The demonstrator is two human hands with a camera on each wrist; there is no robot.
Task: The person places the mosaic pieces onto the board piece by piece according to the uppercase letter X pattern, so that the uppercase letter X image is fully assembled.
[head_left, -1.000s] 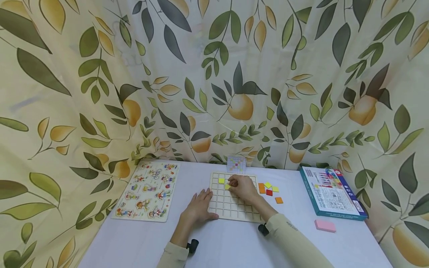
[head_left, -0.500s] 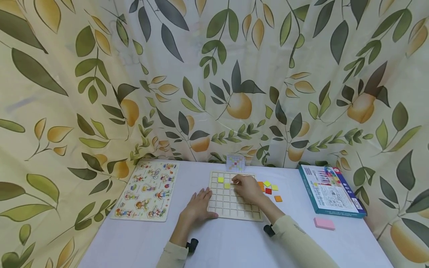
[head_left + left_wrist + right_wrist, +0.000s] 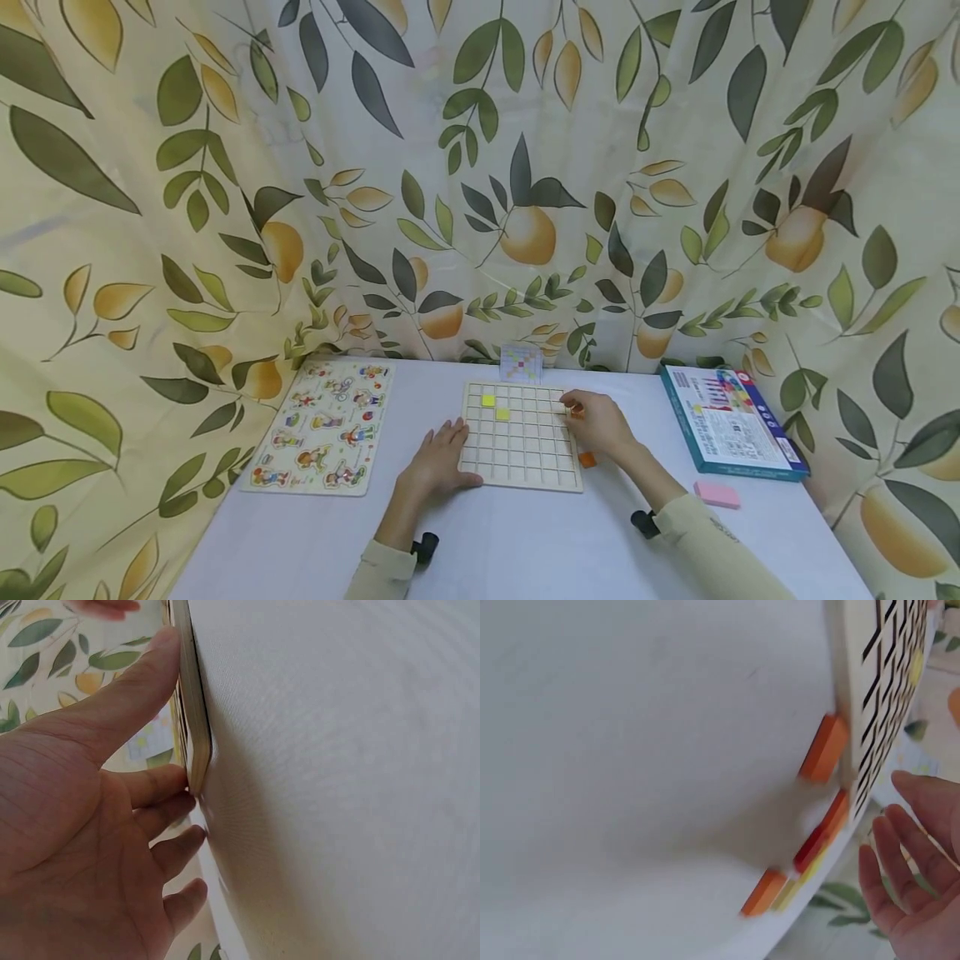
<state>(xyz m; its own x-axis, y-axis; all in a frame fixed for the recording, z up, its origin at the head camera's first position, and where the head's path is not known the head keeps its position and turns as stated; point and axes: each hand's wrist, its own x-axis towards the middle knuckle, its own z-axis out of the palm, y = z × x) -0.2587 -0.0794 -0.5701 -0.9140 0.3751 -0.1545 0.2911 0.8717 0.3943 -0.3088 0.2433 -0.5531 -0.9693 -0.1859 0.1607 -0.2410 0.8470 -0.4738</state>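
A square wooden grid board [image 3: 525,450] lies flat on the table. Two yellow tiles [image 3: 488,401] sit diagonally in its upper left cells. My left hand [image 3: 438,462] rests at the board's left edge; in the left wrist view its thumb and fingertips touch the board's side. My right hand [image 3: 600,425] hovers past the board's right edge, over the loose tiles, hiding most of them. In the right wrist view the right hand [image 3: 922,877] has relaxed, apart fingers and holds nothing. Near it lie orange tiles [image 3: 825,748], a red tile [image 3: 808,851] and yellow tiles [image 3: 784,896].
Behind the board stands a small pattern card [image 3: 521,364]. A picture puzzle board [image 3: 307,433] lies to the left. On the right are a flat printed box [image 3: 735,425] and a pink block [image 3: 717,494]. A leaf-patterned curtain [image 3: 465,208] hangs behind the table.
My right hand has moved right, from beside the second yellow tile across the board to the loose tiles, uncovering that yellow tile. The left hand stays at the board's edge.
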